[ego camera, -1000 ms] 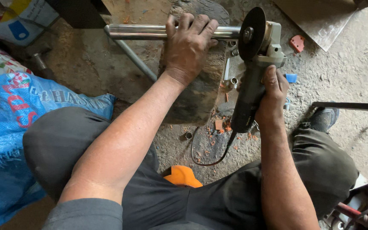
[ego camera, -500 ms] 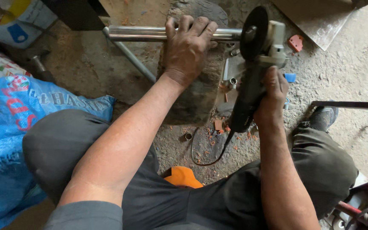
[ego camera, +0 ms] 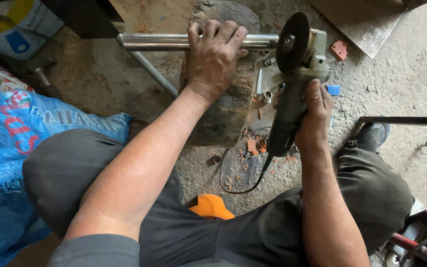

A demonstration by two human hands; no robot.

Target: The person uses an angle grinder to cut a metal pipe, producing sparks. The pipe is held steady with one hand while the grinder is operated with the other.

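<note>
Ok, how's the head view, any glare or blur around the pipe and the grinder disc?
Head view: sharp, even daylight; a bright streak of glare runs along the steel pipe; the grinder disc reads dark with no clear motion blur; left hand and right hand are crisp.

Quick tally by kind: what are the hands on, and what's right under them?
Metal pipe: 1, under the left hand
Angle grinder: 1, in the right hand
Flat stone: 1, under the pipe
Total: 3
</note>
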